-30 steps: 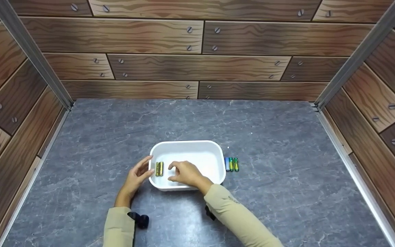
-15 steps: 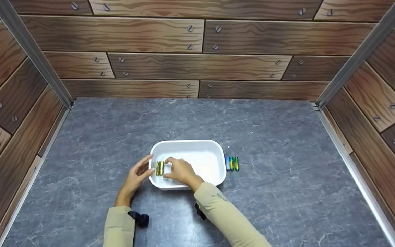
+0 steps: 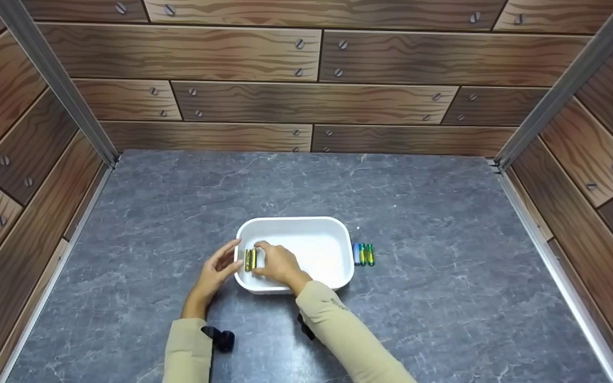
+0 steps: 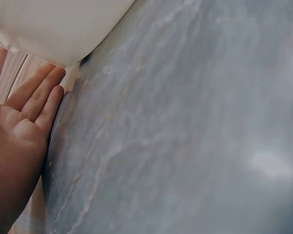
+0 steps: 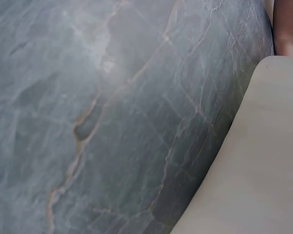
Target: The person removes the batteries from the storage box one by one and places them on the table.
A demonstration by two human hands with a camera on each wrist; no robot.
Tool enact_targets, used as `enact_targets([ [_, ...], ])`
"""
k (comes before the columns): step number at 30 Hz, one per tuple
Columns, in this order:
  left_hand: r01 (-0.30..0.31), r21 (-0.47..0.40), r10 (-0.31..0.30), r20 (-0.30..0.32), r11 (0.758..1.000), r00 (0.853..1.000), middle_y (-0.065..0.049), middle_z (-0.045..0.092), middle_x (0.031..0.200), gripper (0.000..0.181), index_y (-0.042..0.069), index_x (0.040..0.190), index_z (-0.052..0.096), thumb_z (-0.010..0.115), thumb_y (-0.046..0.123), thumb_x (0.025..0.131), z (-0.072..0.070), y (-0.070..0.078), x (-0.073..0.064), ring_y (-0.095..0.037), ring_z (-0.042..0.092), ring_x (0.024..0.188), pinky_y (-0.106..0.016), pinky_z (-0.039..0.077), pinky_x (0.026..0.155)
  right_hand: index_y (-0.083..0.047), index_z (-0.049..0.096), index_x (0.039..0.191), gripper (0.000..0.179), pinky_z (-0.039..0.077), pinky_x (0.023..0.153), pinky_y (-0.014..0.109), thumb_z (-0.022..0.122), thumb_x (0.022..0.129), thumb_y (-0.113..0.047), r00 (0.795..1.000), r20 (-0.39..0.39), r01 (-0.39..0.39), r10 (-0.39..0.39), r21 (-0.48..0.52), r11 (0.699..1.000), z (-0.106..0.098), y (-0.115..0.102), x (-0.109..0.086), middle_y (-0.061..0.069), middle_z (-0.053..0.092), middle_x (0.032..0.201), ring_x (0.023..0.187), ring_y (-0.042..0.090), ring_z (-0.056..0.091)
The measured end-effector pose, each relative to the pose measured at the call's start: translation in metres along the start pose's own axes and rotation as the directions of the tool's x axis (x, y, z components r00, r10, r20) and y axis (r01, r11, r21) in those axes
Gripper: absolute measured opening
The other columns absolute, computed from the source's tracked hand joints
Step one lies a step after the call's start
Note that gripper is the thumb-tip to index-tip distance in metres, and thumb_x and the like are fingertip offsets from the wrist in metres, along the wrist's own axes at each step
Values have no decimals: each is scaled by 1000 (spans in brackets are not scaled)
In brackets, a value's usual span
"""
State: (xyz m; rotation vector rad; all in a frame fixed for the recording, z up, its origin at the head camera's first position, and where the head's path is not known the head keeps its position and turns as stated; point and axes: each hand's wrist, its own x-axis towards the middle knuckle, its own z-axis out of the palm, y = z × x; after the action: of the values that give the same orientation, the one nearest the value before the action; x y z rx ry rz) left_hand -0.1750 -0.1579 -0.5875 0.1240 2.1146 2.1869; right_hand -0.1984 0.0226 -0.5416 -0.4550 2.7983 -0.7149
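A white rectangular tray (image 3: 312,252) sits on the table. Inside its left end, two gold batteries (image 3: 248,260) stand parallel. My right hand (image 3: 280,264) reaches into the tray, thumb and index finger pinching the ends of the right-hand battery (image 3: 254,259). At the tray's left end, my left hand (image 3: 216,271) touches the rim with thumb and fingers spread. In the left wrist view, the fingers of that left hand (image 4: 24,117) lie fairly straight against the tray's outer side (image 4: 58,29). The right wrist view shows the tray's outside (image 5: 254,161) but not the right hand's fingers.
Just outside the tray's right end, a blue battery (image 3: 356,254) lies beside two green-and-gold batteries (image 3: 366,255). The grey marbled tabletop (image 3: 445,239) extends around the tray. Wood-patterned walls (image 3: 242,101) enclose it at the back and both sides.
My right hand has moved left inside the tray and closed its thumb and index finger on the right-hand gold battery. The left hand stays at the rim.
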Motion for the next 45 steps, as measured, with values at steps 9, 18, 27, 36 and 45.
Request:
enact_targets([
  [9, -1, 1, 1, 4, 1000, 1000, -32, 48, 141, 55, -6, 141, 42, 62, -1, 89, 2, 2, -1, -30, 56, 124, -17, 50, 91, -14, 60, 126, 57, 54, 85, 40, 81, 75, -29, 1000, 6, 7, -7, -23, 1000, 3, 1, 1, 12, 73, 111, 101, 30, 68],
  [18, 23, -6, -23, -2, 1000, 1000, -29, 49, 141, 55, -3, 141, 43, 62, -1, 89, 0, 1, -1, -33, 55, 125, -18, 50, 91, -13, 61, 123, 52, 55, 81, 40, 79, 78, -30, 999, 27, 21, -19, -59, 998, 1, 0, 0, 10, 73, 104, 95, 28, 69],
  [27, 5, 28, -5, -9, 1000, 1000, -30, 50, 140, 55, -3, 141, 44, 63, 0, 89, 0, 1, -2, -30, 55, 126, -14, 48, 91, -15, 61, 123, 53, 54, 76, 38, 80, 76, -28, 999, 11, 38, -38, -69, 997, -3, 0, 0, 9, 73, 95, 88, 26, 68],
  [36, 22, -7, -22, 5, 1000, 1000, -29, 48, 142, 55, -4, 142, 42, 60, -3, 90, 0, 2, -1, -36, 51, 129, -16, 49, 90, -16, 62, 121, 51, 49, 66, 35, 81, 75, -30, 998, 6, 64, -64, -30, 998, -8, 3, -2, 6, 68, 80, 71, 17, 55],
  [45, 37, -10, -37, 14, 999, 999, -29, 47, 143, 56, -2, 143, 41, 61, -1, 90, -1, 1, -1, -39, 49, 131, -17, 50, 90, -16, 60, 125, 55, 46, 64, 30, 80, 76, -31, 997, 13, 71, -71, -16, 997, -15, 4, -4, 7, 70, 84, 72, 15, 57],
])
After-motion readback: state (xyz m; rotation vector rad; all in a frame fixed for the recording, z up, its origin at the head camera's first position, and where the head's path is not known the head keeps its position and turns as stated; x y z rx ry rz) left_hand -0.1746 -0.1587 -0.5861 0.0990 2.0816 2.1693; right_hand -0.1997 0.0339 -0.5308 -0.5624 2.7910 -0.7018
